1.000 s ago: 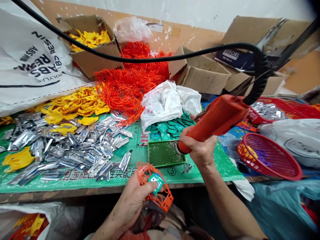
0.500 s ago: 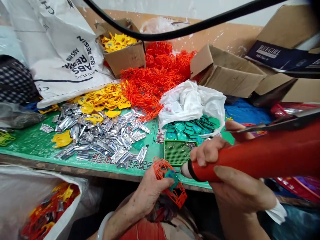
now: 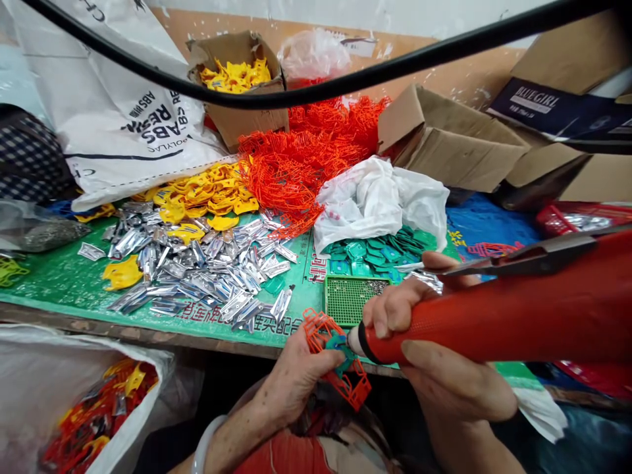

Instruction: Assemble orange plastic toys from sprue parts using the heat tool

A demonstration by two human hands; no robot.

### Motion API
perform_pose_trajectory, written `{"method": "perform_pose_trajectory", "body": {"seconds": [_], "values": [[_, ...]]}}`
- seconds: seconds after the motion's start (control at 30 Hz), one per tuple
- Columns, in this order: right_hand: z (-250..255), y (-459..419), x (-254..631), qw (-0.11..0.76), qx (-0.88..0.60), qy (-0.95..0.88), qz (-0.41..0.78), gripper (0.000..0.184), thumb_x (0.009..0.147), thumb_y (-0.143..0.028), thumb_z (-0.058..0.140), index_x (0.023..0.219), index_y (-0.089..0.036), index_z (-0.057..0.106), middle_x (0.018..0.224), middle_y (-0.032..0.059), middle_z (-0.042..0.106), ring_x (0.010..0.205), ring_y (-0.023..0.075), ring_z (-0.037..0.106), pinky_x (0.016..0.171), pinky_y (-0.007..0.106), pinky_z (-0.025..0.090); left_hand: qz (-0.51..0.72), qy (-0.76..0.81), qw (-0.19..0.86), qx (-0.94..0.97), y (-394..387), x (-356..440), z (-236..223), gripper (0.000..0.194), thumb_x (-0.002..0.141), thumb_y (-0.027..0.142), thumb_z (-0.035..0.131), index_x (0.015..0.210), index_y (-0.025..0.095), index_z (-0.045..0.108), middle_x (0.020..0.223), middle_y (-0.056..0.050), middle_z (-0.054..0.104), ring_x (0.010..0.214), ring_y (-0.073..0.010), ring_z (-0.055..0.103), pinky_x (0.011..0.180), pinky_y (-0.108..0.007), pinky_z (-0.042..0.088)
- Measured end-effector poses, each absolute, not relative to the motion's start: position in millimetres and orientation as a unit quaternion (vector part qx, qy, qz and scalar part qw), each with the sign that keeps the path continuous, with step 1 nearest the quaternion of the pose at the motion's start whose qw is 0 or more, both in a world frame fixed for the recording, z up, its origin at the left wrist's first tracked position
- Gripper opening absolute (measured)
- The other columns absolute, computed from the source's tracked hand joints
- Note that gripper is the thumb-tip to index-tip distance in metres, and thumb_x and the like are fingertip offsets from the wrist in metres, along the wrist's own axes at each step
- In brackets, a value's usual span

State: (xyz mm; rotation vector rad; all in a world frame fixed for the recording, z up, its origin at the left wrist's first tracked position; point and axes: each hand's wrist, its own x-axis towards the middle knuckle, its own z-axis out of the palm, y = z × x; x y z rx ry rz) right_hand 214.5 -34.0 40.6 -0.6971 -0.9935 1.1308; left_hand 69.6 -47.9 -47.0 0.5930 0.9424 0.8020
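Note:
Between thumb and fingers, my left hand grips an orange plastic frame with a green plastic piece lying against it. My right hand is wrapped around a red electric screwdriver, which points left. Its pale nose touches or nearly touches the green piece; the bit's tip is hidden. Just behind the held parts lies a green mesh tray with small metal screws at its right end. Farther back, more green plastic pieces spill from a white plastic bag.
Silver metal clips and yellow plastic parts cover the table's left side. Behind are tangled orange frames and an open cardboard box. A black cable crosses the top. A white sack with finished-looking parts stands lower left.
My right hand has brought the screwdriver left, its nose now up against the green piece. The left hand stays nearly still. The black cable hangs lower across the view.

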Motion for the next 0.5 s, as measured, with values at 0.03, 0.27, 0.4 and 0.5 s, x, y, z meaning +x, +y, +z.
{"method": "perform_pose_trajectory", "body": {"seconds": [0.03,0.27,0.4,0.5], "values": [[41,-34,214,0.672,-0.310,-0.440,0.507,0.050,0.070,-0.026,0.084,0.113,-0.037,0.060,0.069,-0.0062,0.063,0.059,0.0139,0.060,0.065,0.032,0.053,0.370,0.435,0.774,0.273,-48,70,-47,0.028,0.063,0.011,0.070,0.088,0.019,0.060,0.079,0.002,0.064,0.071,-0.0154,0.060,0.069,-0.027,0.047],[33,-38,218,0.641,-0.299,-0.489,0.510,0.050,0.078,-0.027,0.077,0.121,-0.036,0.054,0.076,-0.0044,0.060,0.065,0.0155,0.060,0.067,0.036,0.051,0.372,0.449,0.756,0.297,-49,71,-46,0.027,0.062,0.014,0.074,0.086,0.018,0.062,0.072,0.003,0.063,0.065,-0.0145,0.058,0.062,-0.025,0.045],[26,-39,220,0.614,-0.290,-0.521,0.518,0.055,0.079,-0.023,0.074,0.126,-0.037,0.049,0.078,-0.0039,0.058,0.068,0.0157,0.058,0.066,0.035,0.051,0.373,0.455,0.754,0.291,-49,74,-43,0.029,0.060,0.018,0.078,0.084,0.017,0.062,0.065,0.004,0.060,0.060,-0.0142,0.056,0.058,-0.024,0.043],[22,-39,220,0.603,-0.279,-0.535,0.522,0.057,0.077,-0.016,0.071,0.126,-0.035,0.048,0.078,-0.0043,0.056,0.067,0.0152,0.057,0.066,0.034,0.050,0.376,0.461,0.750,0.289,-49,74,-44,0.030,0.059,0.017,0.078,0.085,0.017,0.063,0.066,0.003,0.062,0.059,-0.0137,0.056,0.058,-0.024,0.043]]}}
